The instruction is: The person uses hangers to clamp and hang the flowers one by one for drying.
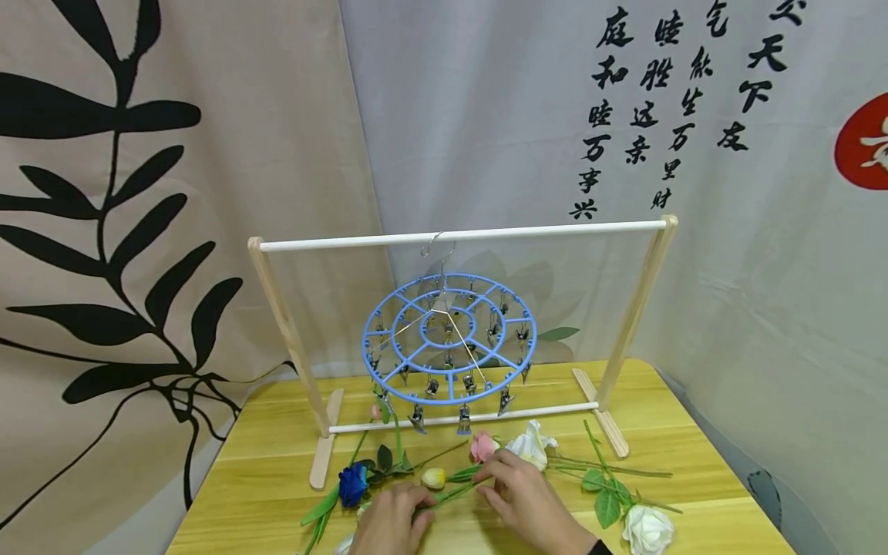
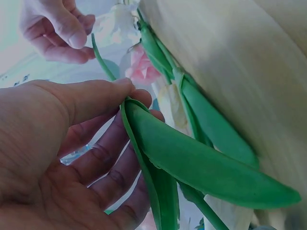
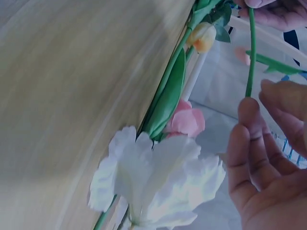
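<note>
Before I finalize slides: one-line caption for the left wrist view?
Left hand pinches a leafy green stem, the right hand near its far end, a pink flower beyond.

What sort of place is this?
Probably an indoor corner set up for working with flowers, perhaps a staged spot: flowers lie across a wooden table, a rack stands on it with a blue hanger, and printed cloth hangs behind.

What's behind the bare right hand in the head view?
Beyond the right hand, a ruffled white flower and a layered pink flower show on the yellow wooden table. Whatever the hand covers is hidden.
</note>
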Tool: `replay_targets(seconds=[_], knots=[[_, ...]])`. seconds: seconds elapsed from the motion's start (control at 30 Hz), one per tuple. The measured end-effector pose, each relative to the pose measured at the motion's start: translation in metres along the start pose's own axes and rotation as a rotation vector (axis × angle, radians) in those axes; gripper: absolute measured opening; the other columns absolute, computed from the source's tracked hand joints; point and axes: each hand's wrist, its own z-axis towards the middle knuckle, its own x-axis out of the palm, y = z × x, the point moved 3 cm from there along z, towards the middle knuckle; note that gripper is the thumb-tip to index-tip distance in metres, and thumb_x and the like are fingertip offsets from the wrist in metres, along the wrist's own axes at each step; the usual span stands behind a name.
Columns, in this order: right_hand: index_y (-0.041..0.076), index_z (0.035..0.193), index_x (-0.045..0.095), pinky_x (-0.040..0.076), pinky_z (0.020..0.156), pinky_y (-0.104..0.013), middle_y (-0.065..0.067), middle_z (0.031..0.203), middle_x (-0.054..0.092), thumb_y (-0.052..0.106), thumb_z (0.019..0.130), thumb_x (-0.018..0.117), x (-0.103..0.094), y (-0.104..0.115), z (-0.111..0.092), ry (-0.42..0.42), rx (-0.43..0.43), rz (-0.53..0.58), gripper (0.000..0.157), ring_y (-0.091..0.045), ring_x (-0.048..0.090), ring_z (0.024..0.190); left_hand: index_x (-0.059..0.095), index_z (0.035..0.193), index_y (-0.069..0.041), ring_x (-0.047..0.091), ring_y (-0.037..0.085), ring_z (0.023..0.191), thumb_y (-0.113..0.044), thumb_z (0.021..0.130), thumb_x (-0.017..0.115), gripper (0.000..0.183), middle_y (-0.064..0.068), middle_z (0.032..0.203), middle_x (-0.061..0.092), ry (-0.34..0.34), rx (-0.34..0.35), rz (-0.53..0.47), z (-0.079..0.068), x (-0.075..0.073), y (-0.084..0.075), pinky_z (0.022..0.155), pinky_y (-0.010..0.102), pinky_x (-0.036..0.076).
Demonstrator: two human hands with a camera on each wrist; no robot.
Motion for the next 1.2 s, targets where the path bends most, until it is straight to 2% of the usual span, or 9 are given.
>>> replay_targets(seconds=[0.17, 0.33, 0.43, 0.57, 0.67, 0.77, 0.93, 1.03, 1.2], knots=[[0.014, 0.116, 0.083, 0.059, 0.066, -0.019, 0.003, 0.114, 0.076, -0.003, 0.094, 0.095, -0.010, -0.002, -0.002, -0.133, 0.007, 0.003, 0.030, 0.007, 0.059, 0.083, 0.090, 0.109, -0.018, 0.084, 0.021, 0.097, -0.016, 0.101, 0.092, 0.008, 0.001, 0.110, 0.088, -0.019, 0.005, 0.017, 0.000, -0.008, -0.004, 0.076, 0.036, 0.069], [0.016, 0.123, 0.082, 0.061, 0.066, -0.021, -0.001, 0.119, 0.076, 0.000, 0.093, 0.096, -0.018, -0.006, -0.005, -0.214, 0.102, -0.003, 0.036, 0.009, 0.060, 0.082, 0.090, 0.110, -0.020, 0.085, 0.025, 0.102, -0.018, 0.103, 0.091, 0.008, 0.001, 0.113, 0.088, -0.045, 0.007, 0.040, -0.001, -0.014, -0.007, 0.083, 0.040, 0.071], [0.014, 0.132, 0.080, 0.062, 0.067, -0.021, -0.004, 0.124, 0.076, 0.001, 0.096, 0.095, -0.022, -0.009, -0.007, -0.240, 0.222, 0.057, 0.041, 0.007, 0.063, 0.082, 0.090, 0.110, -0.021, 0.084, 0.023, 0.101, -0.018, 0.103, 0.092, 0.008, -0.001, 0.111, 0.088, -0.064, 0.016, 0.034, -0.002, -0.017, -0.008, 0.083, 0.039, 0.071], [0.012, 0.147, 0.073, 0.066, 0.073, -0.023, -0.005, 0.129, 0.077, 0.008, 0.101, 0.092, -0.026, -0.014, -0.008, -0.259, 0.433, 0.213, 0.049, 0.002, 0.071, 0.085, 0.089, 0.110, -0.022, 0.084, 0.020, 0.100, -0.017, 0.102, 0.092, 0.010, -0.003, 0.110, 0.087, -0.091, 0.028, 0.022, -0.003, -0.020, -0.010, 0.084, 0.036, 0.070], [0.012, 0.151, 0.070, 0.068, 0.078, -0.023, -0.007, 0.130, 0.080, 0.016, 0.105, 0.091, -0.028, -0.015, -0.007, -0.261, 0.530, 0.303, 0.051, -0.001, 0.076, 0.091, 0.089, 0.110, -0.022, 0.083, 0.018, 0.099, -0.018, 0.103, 0.091, 0.009, -0.005, 0.108, 0.085, -0.108, 0.034, 0.013, -0.003, -0.022, -0.011, 0.082, 0.034, 0.069], [0.010, 0.149, 0.072, 0.069, 0.082, -0.023, -0.008, 0.125, 0.083, 0.020, 0.106, 0.090, -0.027, -0.014, -0.006, -0.248, 0.550, 0.358, 0.048, -0.003, 0.079, 0.096, 0.089, 0.111, -0.021, 0.082, 0.016, 0.097, -0.018, 0.104, 0.091, 0.008, -0.006, 0.106, 0.084, -0.114, 0.037, 0.000, -0.003, -0.023, -0.013, 0.081, 0.032, 0.068], [0.009, 0.133, 0.079, 0.070, 0.087, -0.023, -0.006, 0.116, 0.085, 0.021, 0.108, 0.087, -0.020, -0.011, -0.005, -0.180, 0.551, 0.463, 0.029, -0.005, 0.081, 0.101, 0.089, 0.112, -0.020, 0.082, 0.015, 0.096, -0.017, 0.104, 0.090, 0.008, -0.006, 0.106, 0.084, -0.130, 0.048, -0.027, -0.003, -0.023, -0.017, 0.080, 0.030, 0.067], [0.006, 0.128, 0.080, 0.071, 0.092, -0.025, -0.014, 0.117, 0.084, 0.021, 0.110, 0.084, -0.015, -0.009, -0.005, -0.128, 0.528, 0.548, 0.023, -0.010, 0.083, 0.105, 0.089, 0.111, -0.020, 0.082, 0.014, 0.096, -0.016, 0.103, 0.091, 0.009, -0.006, 0.106, 0.085, -0.150, 0.064, -0.051, -0.004, -0.021, -0.020, 0.081, 0.030, 0.068], [-0.002, 0.130, 0.078, 0.072, 0.096, -0.028, -0.027, 0.123, 0.082, 0.015, 0.113, 0.080, -0.007, -0.002, -0.005, -0.085, 0.464, 0.674, 0.024, -0.013, 0.085, 0.109, 0.089, 0.109, -0.019, 0.081, 0.009, 0.094, -0.017, 0.103, 0.091, 0.006, -0.006, 0.105, 0.085, -0.181, 0.107, -0.102, -0.003, -0.015, -0.025, 0.079, 0.028, 0.068]])
